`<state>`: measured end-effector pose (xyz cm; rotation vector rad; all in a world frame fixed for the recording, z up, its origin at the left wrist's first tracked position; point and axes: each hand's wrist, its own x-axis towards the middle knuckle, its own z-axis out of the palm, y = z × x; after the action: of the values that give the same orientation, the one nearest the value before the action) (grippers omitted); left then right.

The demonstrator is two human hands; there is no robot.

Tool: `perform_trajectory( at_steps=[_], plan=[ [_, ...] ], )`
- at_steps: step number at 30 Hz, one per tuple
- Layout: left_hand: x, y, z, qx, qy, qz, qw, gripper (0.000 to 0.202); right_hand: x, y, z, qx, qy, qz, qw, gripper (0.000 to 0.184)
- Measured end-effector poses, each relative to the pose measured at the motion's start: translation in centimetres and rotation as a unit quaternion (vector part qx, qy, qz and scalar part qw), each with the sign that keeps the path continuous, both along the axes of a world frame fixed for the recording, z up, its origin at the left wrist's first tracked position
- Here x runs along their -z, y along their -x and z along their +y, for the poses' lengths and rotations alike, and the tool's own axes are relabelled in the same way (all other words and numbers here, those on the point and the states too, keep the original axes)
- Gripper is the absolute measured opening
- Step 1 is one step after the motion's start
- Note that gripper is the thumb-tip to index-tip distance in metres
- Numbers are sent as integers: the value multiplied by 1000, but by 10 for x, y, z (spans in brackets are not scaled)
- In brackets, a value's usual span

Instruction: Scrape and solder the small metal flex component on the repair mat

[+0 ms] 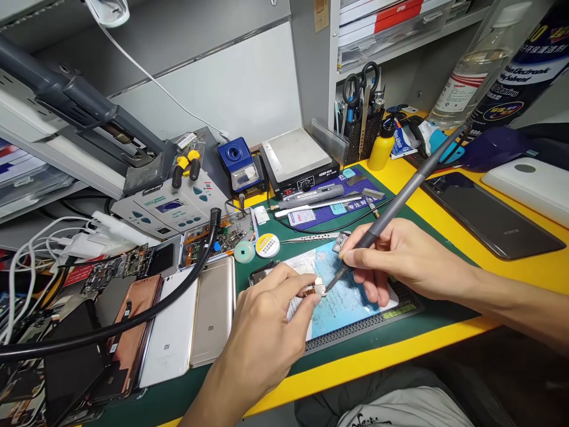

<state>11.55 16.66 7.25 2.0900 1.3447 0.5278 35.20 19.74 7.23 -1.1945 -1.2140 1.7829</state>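
Observation:
My left hand (267, 323) pinches a small metal phone part (316, 287) between thumb and forefinger, holding it over a light blue sheet (342, 296) on the green work mat (400, 308). My right hand (395, 258) grips a long grey pen-shaped tool (400, 198) like a pencil. Its dark tip touches the small part from the right. Both hands are closed around what they hold.
Several phones and back covers (178, 332) lie at the left, with a circuit board (120, 267) and white cables. A black hose (178, 290) crosses them. A solder station (173, 204), hot plate (296, 157), tweezers (306, 239), tool cup (362, 133), yellow bottle (382, 145) and dark phone (489, 216) stand behind.

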Motion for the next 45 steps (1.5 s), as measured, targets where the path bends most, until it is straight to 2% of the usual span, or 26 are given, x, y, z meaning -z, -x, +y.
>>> perform_trajectory(
  at_steps=[12,20,30,42,45],
  plan=[
    [2,0,1,1,-3,-1,1000,24,-1,0,-1,-13,-11,-10,1000,27],
    [1,0,0,0,-5,-1,1000,24,0,-1,0,-13,-6,-8,1000,20],
    [0,1,0,3,-2,-2,1000,24,1,0,0,-15,-7,-21,1000,25],
    [1,0,1,14,-9,1,1000,22,8,-5,-1,-20,-25,-38,999,25],
    [1,1,0,17,-13,4,1000,22,9,-5,-1,-12,-20,-16,1000,27]
  ],
)
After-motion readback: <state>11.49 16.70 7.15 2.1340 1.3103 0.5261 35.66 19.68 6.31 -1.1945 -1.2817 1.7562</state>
